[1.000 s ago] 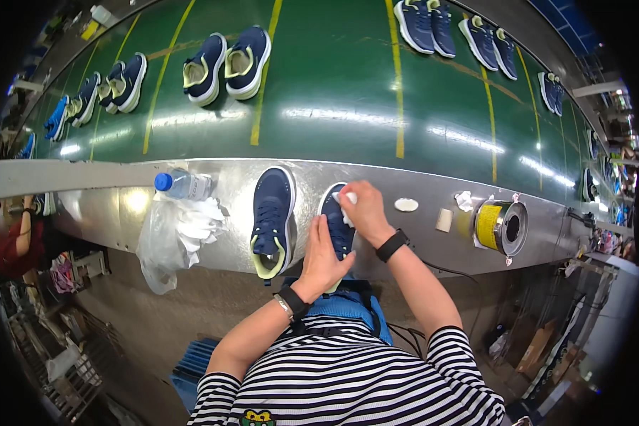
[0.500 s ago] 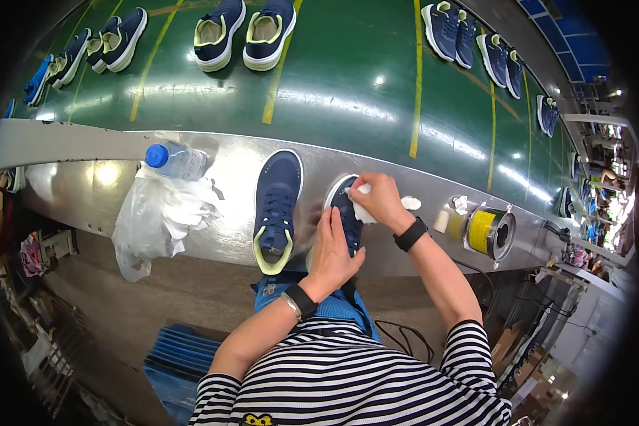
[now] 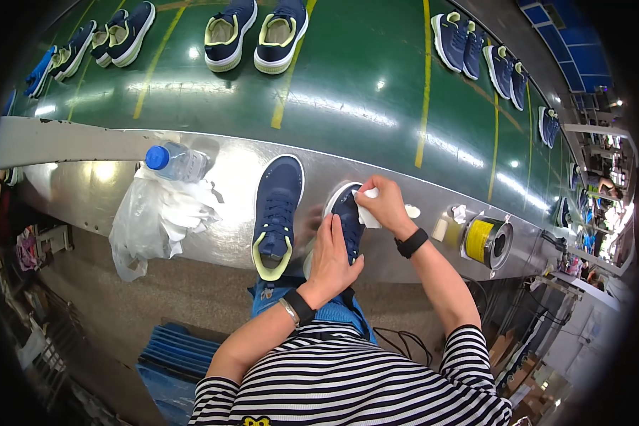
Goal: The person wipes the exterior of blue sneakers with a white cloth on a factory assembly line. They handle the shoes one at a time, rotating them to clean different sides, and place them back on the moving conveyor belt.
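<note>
A navy sneaker (image 3: 346, 211) with a white sole lies on the metal ledge in front of me, toe pointing away. Over its middle and heel is my left hand (image 3: 331, 257), fingers stretched along one side and thumb toward the other, steadying it. My right hand (image 3: 385, 206) pinches a crumpled white cloth or tissue (image 3: 366, 211) against the right side of the toe. The heel is mostly hidden under my left hand. To the left stands the matching sneaker (image 3: 277, 206), with a lime-yellow lining and laces done up, touched by neither hand.
Beyond the ledge (image 3: 227, 192) runs a green conveyor belt (image 3: 348, 78) with several pairs of sneakers. At left, a blue-capped bottle (image 3: 181, 162) lies beside a plastic bag of white cloths (image 3: 167, 216). Right of me are a yellow-labelled tin (image 3: 479, 240) and a small whitish block (image 3: 440, 229).
The belt's shoes and yellow lines have shifted slightly to the right. My right hand and the cloth have moved a little along the toe's right side; my left hand stays on the sneaker.
</note>
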The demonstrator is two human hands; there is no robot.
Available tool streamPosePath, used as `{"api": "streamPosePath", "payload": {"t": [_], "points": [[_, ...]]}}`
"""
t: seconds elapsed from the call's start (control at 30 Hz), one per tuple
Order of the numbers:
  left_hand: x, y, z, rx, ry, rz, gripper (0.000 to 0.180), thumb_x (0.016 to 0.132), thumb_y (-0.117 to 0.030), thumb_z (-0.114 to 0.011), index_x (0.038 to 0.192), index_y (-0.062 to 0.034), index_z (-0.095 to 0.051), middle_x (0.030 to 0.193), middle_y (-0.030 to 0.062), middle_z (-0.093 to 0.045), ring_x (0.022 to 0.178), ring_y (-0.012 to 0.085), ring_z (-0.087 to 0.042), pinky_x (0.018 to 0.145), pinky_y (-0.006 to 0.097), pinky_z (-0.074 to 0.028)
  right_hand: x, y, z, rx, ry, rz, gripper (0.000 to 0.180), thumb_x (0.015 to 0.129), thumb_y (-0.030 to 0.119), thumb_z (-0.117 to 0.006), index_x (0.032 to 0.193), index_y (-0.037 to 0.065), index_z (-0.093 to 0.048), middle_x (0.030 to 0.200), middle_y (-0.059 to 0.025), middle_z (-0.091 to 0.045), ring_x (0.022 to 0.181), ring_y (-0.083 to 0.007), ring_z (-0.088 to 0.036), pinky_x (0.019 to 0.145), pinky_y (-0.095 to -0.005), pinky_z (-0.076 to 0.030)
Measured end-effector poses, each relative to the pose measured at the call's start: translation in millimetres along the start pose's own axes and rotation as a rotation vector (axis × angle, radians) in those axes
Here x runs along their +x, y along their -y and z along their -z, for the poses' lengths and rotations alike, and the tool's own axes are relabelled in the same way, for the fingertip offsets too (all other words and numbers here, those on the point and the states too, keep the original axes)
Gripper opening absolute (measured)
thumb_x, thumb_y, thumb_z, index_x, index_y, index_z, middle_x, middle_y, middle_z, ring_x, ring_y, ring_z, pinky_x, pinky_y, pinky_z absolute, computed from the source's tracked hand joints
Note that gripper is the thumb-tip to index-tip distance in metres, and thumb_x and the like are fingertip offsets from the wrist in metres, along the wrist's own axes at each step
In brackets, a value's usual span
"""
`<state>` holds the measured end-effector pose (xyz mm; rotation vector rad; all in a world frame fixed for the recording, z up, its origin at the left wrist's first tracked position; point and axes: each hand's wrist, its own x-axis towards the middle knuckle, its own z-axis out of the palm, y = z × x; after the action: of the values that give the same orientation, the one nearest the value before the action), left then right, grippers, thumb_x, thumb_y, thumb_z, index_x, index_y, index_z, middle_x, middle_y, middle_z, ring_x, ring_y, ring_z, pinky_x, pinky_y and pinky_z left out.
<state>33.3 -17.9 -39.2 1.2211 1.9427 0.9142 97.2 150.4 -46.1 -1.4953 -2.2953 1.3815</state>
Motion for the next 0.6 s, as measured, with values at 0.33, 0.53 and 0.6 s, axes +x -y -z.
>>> {"api": "streamPosePath", "payload": {"t": [0.33, 0.53, 0.6], "points": [[0.8, -2.7, -2.4, -0.001, -0.004, 0.029, 0.087, 0.068, -0.017, -0.069, 0.131, 0.0110, -0.017, 0.132, 0.0293, -0.023, 0.122, 0.0426, -0.030, 0.102, 0.042, -0.030, 2.7, -7.1, -5.4, 0.042, -0.020, 0.012, 0.022, 0.064, 0.020, -0.067, 0.069, 0.000, -0.059, 0.065, -0.0164, -0.061, 0.062, -0.0251, -0.062, 0.061, -0.0341, -0.049], [1.9, -4.4, -1.6, -0.011, -0.005, 0.052, 0.086, 0.068, -0.016, -0.069, 0.131, 0.0111, -0.017, 0.132, 0.0285, -0.023, 0.121, 0.0425, -0.031, 0.101, 0.041, -0.030, 7.5, -4.6, -4.1, 0.001, 0.045, -0.006, 0.022, 0.064, 0.020, -0.068, 0.068, 0.000, -0.059, 0.064, -0.0156, -0.061, 0.062, -0.0243, -0.062, 0.060, -0.0338, -0.048], [1.1, -4.9, -1.5, -0.007, -0.006, 0.060, 0.086, 0.068, -0.016, -0.069, 0.131, 0.0111, -0.017, 0.131, 0.0282, -0.023, 0.121, 0.0425, -0.031, 0.101, 0.041, -0.031, 7.9, -6.4, -3.1, 0.044, 0.037, -0.018, 0.022, 0.064, 0.021, -0.068, 0.068, 0.000, -0.059, 0.064, -0.0151, -0.061, 0.062, -0.0234, -0.062, 0.059, -0.0335, -0.048]]}}
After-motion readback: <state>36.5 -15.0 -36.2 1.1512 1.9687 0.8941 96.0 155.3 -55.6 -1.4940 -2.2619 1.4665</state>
